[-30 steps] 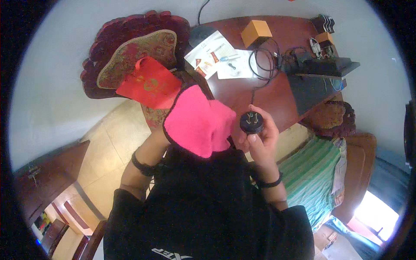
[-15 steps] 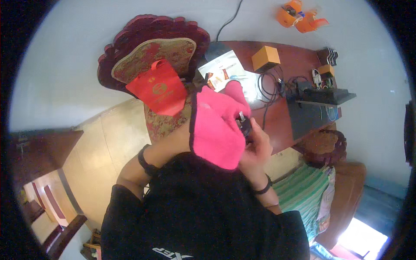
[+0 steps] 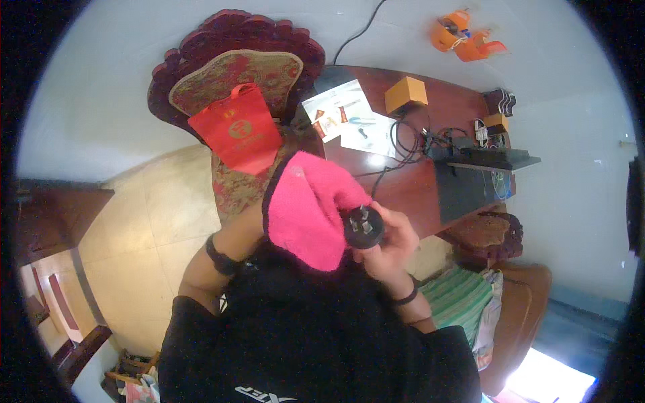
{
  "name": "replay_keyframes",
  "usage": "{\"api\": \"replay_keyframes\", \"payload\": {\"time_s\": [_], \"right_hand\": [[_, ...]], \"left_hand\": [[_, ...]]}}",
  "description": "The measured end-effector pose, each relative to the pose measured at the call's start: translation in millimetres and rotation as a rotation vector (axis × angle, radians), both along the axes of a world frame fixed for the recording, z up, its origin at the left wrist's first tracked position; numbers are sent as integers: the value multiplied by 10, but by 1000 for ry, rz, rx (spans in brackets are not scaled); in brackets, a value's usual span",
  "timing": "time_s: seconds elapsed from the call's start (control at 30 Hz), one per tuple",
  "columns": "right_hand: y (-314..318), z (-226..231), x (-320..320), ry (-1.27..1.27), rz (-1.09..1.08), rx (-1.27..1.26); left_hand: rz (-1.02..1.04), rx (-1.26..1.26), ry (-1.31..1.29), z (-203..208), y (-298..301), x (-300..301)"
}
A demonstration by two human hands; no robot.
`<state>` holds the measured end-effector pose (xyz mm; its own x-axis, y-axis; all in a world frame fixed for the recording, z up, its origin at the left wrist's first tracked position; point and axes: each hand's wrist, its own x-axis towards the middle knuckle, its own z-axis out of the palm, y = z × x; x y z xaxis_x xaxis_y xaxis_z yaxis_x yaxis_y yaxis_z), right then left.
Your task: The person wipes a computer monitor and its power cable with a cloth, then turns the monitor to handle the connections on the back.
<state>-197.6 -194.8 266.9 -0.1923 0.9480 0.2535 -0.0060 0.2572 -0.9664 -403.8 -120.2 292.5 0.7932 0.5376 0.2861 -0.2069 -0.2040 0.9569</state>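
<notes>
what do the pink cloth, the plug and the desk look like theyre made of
Pink cloth: soft fleece or microfibre by its fuzzy matte nap, with a dark edge trim. Plug: black body, probably plastic, matte, with pale shiny prongs that look like metal. Desk: reddish-brown wood, polished or lacquered, judging by the bright glare on its top.

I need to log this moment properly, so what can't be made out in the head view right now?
- Left hand: hidden under the pink cloth; its grip cannot be seen.
- Plug body: its rear is covered by the right hand; only the pronged face shows.
- Cord: lost among the tangled cables on the desk; its far end is untraceable.
- Papers: print too small.
- Room edges: bent and cut by the fisheye rim.
</notes>
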Motion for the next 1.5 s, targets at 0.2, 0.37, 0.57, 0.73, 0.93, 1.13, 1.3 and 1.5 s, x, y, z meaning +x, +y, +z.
{"api": "replay_keyframes", "payload": {"time_s": [0.2,0.37,0.57,0.73,0.93,1.13,1.3,1.5], "right_hand": [[-61,108,59,126,100,-121],[-87,107,94,112,71,-114],[-70,46,119,173,137,-56],[-97,120,96,21,116,154],[-62,100,84,-25,31,244],[-145,37,131,-164,-250,152],[-4,186,62,-408,-295,551],[59,297,88,-589,-185,734]], "left_hand": [[26,-68,-2,133,-77,-116],[696,672,820,336,-403,209],[741,898,580,308,-433,99],[545,547,29,7,-411,23],[654,421,63,-193,-473,94],[376,129,442,697,-237,14],[943,122,-174,-257,-469,174],[726,231,82,102,-446,74]]}}
